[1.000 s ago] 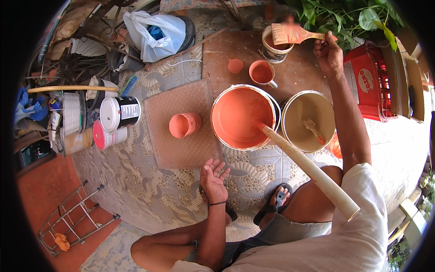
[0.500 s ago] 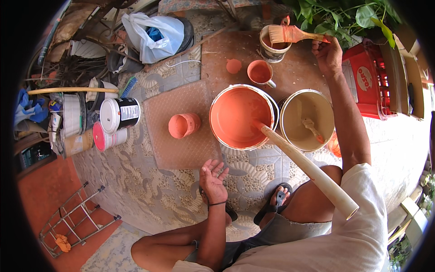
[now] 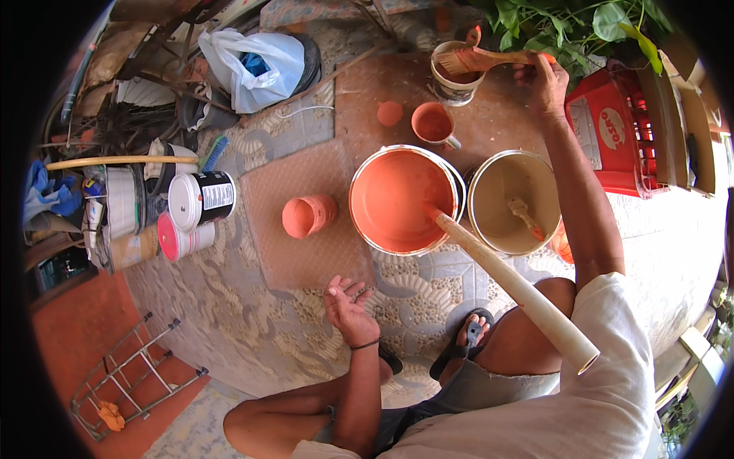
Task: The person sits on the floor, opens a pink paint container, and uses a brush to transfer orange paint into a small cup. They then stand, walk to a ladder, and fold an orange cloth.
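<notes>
My right hand (image 3: pixel 544 86) grips a wooden paintbrush (image 3: pixel 508 58), whose bristles dip into a small bucket (image 3: pixel 456 90) at the top. My left hand (image 3: pixel 349 310) is empty, palm up with curled fingers apart, below a board (image 3: pixel 267 260). A coral container (image 3: pixel 310 216) lies on that board. A paint-coated mug (image 3: pixel 432 122) sits below the small bucket. In the middle, a large bucket of coral paint (image 3: pixel 397 183) has a long pale pipe (image 3: pixel 512 291) in it, angled toward me. Beside it is a bucket (image 3: pixel 493 183) with a second brush (image 3: pixel 526 216) inside.
Lidded tubs (image 3: pixel 202 199), a yellow pole (image 3: pixel 118 161) and clutter line the left, below a white bag (image 3: pixel 248 73). A metal frame (image 3: pixel 130 367) lies at lower left. A red crate (image 3: pixel 612 134) and leafy plant (image 3: pixel 566 27) are at upper right.
The brush in my right hand has moved slightly left and tipped, bristles lower into the small bucket. My left hand has shifted a little left, still open.
</notes>
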Tool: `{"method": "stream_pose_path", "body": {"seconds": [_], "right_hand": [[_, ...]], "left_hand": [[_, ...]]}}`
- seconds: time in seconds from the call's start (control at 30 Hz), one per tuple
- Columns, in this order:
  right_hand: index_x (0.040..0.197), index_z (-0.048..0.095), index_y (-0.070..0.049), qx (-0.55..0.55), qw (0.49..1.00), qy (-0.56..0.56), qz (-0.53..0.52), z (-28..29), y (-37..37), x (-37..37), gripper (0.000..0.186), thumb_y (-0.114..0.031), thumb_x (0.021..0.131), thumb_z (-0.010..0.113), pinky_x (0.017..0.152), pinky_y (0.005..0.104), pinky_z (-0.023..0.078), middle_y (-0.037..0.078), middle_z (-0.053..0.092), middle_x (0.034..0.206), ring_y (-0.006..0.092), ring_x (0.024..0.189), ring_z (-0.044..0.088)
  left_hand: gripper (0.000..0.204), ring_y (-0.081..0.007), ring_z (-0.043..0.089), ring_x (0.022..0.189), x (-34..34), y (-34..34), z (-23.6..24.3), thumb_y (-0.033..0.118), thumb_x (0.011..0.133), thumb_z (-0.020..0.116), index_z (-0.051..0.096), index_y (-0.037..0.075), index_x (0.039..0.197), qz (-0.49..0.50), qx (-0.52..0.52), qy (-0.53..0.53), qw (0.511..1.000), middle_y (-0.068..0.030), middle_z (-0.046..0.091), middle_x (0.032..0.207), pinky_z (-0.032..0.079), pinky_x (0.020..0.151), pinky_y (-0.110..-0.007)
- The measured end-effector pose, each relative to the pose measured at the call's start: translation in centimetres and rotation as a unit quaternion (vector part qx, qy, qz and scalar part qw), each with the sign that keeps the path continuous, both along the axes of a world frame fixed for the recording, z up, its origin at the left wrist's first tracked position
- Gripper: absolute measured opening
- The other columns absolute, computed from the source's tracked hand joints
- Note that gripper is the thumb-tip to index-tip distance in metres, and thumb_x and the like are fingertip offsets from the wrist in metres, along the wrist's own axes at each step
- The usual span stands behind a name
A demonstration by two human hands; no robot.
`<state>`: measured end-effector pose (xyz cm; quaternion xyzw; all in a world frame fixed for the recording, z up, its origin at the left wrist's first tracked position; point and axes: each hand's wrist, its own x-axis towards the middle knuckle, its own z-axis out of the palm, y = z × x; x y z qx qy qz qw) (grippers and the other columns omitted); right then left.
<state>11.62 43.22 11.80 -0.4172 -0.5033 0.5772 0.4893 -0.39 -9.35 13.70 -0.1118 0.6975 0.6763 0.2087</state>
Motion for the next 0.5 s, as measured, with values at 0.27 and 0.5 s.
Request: {"method": "stream_pose_path", "body": {"seconds": [0.27, 0.5], "right_hand": [[0.107, 0.070, -0.002, 0.204, 0.932, -0.291, 0.068, 1.3, -2.1, -3.6, 0.037, -0.036, 0.094, 0.070, 0.075, 0.0401, 0.056, 0.015, 0.074, 0.084, 0.0272, 0.076, 0.072], [0.110, 0.068, -0.003, 0.280, 0.855, -0.409, 0.153, 1.3, -3.5, -5.9, 0.039, -0.040, 0.096, 0.069, 0.080, 0.0504, 0.057, 0.020, 0.075, 0.096, 0.0421, 0.089, 0.072]], "left_hand": [[0.042, -0.0164, 0.064, 0.078, -0.6, 1.9, 1.9, 0.039, 0.108, 0.058, 0.059, 0.002, 0.128, -0.031, 0.013, 0.094, 0.995, -0.0078, 0.062, 0.107, 0.052, 0.064, -0.029], [0.041, -0.0164, 0.064, 0.080, -0.1, 1.8, 1.8, 0.036, 0.109, 0.057, 0.059, 0.002, 0.130, -0.044, 0.017, 0.070, 0.996, -0.0080, 0.063, 0.107, 0.052, 0.064, -0.029]]}}
